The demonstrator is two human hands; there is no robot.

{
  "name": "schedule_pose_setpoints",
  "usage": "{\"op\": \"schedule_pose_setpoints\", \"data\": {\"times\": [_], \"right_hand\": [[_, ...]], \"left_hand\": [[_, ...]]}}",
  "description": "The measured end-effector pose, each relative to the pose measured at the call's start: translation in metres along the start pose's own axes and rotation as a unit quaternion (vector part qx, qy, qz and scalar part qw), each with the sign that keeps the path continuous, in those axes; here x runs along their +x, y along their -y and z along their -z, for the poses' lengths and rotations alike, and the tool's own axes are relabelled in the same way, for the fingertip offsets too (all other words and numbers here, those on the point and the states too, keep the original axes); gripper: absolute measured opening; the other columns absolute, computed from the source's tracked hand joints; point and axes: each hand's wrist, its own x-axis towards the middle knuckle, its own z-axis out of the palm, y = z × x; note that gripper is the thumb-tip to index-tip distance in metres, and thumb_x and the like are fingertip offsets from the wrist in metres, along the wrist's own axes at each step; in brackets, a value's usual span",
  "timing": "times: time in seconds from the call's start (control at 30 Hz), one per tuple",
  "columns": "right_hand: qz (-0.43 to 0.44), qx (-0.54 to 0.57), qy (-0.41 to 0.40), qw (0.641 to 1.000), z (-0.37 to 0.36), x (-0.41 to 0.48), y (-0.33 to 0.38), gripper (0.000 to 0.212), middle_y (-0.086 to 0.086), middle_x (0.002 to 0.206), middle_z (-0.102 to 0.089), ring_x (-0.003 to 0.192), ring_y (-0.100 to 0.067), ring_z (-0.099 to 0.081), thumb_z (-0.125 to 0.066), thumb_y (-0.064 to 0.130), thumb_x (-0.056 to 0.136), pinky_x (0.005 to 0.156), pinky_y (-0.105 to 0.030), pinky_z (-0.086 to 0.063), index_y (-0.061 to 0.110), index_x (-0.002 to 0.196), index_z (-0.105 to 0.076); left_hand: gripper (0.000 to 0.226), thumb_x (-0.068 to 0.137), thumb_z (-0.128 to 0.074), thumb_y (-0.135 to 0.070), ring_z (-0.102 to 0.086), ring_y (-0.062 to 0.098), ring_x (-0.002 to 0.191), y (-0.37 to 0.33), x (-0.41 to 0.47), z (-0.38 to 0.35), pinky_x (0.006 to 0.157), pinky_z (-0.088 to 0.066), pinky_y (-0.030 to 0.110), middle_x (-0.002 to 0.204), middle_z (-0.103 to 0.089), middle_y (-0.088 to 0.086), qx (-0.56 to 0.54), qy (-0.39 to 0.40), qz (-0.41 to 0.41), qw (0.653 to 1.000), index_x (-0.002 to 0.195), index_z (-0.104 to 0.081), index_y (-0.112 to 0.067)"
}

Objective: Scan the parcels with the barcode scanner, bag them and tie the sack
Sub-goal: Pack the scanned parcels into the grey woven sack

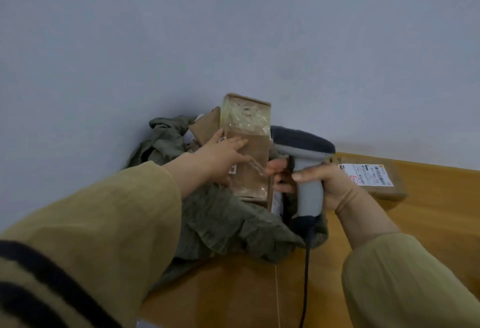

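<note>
At the left of the sack (220,221), a mustard sleeve (109,223) with dark stripes reaches in, and the left hand (220,158) lies flat on a tall parcel (249,125), fingers spread and mostly straight against its taped front, not curled round it. The sack is olive green and crumpled, its mouth open, lying on a wooden table (259,288) against a pale wall (181,42). The tall parcel stands upright in the sack's mouth, its lower end down among the folds. Another brown parcel (205,127) leans inside the sack, just behind the left hand. Just right of the sack's mouth is the scanner (306,151), grey with a dark head, beside the tall parcel. The right hand (330,184) grips its handle, fingers wrapped round the front and thumb across the back. Its black cable (306,275) hangs over the sack's right edge and runs down across the table. Well right of the sack, a flat parcel (384,179) with a white barcode label lies on the table.
</note>
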Motion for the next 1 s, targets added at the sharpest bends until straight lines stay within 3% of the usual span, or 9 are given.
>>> {"op": "schedule_pose_setpoints", "data": {"times": [0.13, 0.27, 0.4, 0.47, 0.63, 0.7, 0.8, 0.9, 1.0], "right_hand": [[-0.041, -0.136, -0.285, 0.948, 0.040, 0.016, 0.020, 0.021, -0.013, 0.093, -0.066, 0.087, -0.030, -0.061, -0.066, -0.003, 0.073, 0.069, -0.037, -0.056, 0.002, 0.094, -0.065], [-0.173, -0.114, -0.303, 0.930, 0.066, 0.020, 0.009, 0.021, -0.016, 0.089, -0.065, 0.076, -0.033, -0.061, -0.060, 0.005, 0.078, 0.068, -0.040, -0.051, 0.001, 0.098, -0.064], [-0.201, -0.076, -0.290, 0.933, 0.069, 0.028, -0.007, 0.036, -0.021, 0.094, -0.069, 0.085, -0.037, -0.063, -0.061, 0.005, 0.070, 0.078, -0.046, -0.051, -0.003, 0.105, -0.066], [-0.207, -0.059, -0.295, 0.931, 0.070, 0.030, -0.012, 0.024, -0.019, 0.086, -0.070, 0.082, -0.037, -0.062, -0.058, 0.004, 0.077, 0.074, -0.044, -0.051, -0.003, 0.098, -0.067], [-0.164, 0.006, -0.276, 0.947, 0.066, 0.034, -0.013, 0.028, -0.018, 0.091, -0.067, 0.084, -0.033, -0.061, -0.057, 0.006, 0.068, 0.077, -0.044, -0.050, 0.001, 0.094, -0.065], [-0.108, 0.045, -0.272, 0.955, 0.066, 0.035, -0.008, 0.026, -0.016, 0.092, -0.067, 0.085, -0.031, -0.063, -0.058, 0.007, 0.068, 0.081, -0.044, -0.051, 0.003, 0.093, -0.065], [-0.011, 0.094, -0.252, 0.963, 0.062, 0.037, 0.009, 0.022, -0.010, 0.088, -0.069, 0.083, -0.028, -0.066, -0.057, 0.006, 0.071, 0.082, -0.044, -0.054, 0.007, 0.092, -0.063], [0.053, 0.096, -0.209, 0.972, 0.043, 0.040, 0.034, 0.018, -0.004, 0.084, -0.068, 0.080, -0.024, -0.067, -0.054, 0.005, 0.074, 0.078, -0.042, -0.056, 0.009, 0.091, -0.060], [0.073, 0.055, -0.163, 0.982, 0.010, 0.047, 0.054, 0.018, -0.004, 0.081, -0.066, 0.078, -0.023, -0.065, -0.054, 0.004, 0.072, 0.078, -0.040, -0.056, 0.010, 0.089, -0.059]], "left_hand": [[0.052, 0.089, -0.057, -0.030, -0.032, 0.022, 0.138, 0.001, -0.014, 0.002, 0.110, -0.031, 0.035, 0.141, -0.050, -0.001, -0.176, -0.078, 0.040, 0.981, 0.139, -0.045, -0.033], [0.036, 0.090, -0.061, -0.027, -0.064, 0.011, 0.097, -0.004, -0.017, -0.009, 0.091, -0.050, 0.036, 0.106, -0.069, -0.004, -0.393, -0.227, 0.133, 0.881, 0.125, -0.061, -0.022], [0.033, 0.082, -0.069, -0.039, -0.062, 0.013, 0.093, -0.002, -0.005, -0.020, 0.085, -0.051, 0.033, 0.093, -0.063, -0.006, -0.492, -0.281, 0.287, 0.772, 0.108, -0.064, -0.020], [0.044, 0.075, -0.071, -0.047, -0.056, 0.019, 0.105, 0.011, -0.003, -0.030, 0.090, -0.047, 0.038, 0.110, -0.059, 0.000, -0.447, -0.311, 0.395, 0.740, 0.110, -0.059, -0.022], [0.109, 0.070, -0.074, -0.056, -0.018, 0.037, 0.139, 0.055, -0.005, -0.047, 0.112, -0.021, 0.048, 0.151, -0.015, 0.018, -0.482, -0.130, 0.617, 0.608, 0.147, -0.015, -0.008], [0.096, 0.081, -0.067, -0.048, -0.027, 0.037, 0.137, 0.074, -0.007, -0.061, 0.107, -0.034, 0.044, 0.151, -0.023, 0.019, -0.520, -0.089, 0.622, 0.579, 0.147, -0.016, -0.002], [0.047, 0.092, -0.054, -0.013, -0.056, 0.027, 0.111, 0.095, -0.018, -0.075, 0.076, -0.048, 0.030, 0.133, -0.053, 0.018, -0.657, -0.149, 0.546, 0.497, 0.135, -0.044, 0.001], [0.035, 0.094, -0.049, -0.008, -0.060, 0.030, 0.099, 0.114, -0.038, -0.072, 0.085, -0.049, 0.037, 0.117, -0.060, 0.017, -0.734, -0.178, 0.526, 0.391, 0.128, -0.050, 0.002], [0.014, 0.088, -0.046, -0.006, -0.058, 0.034, 0.081, 0.124, -0.059, -0.046, 0.067, -0.047, 0.037, 0.095, -0.057, 0.017, -0.771, -0.172, 0.497, 0.358, 0.088, -0.056, 0.003]]}}
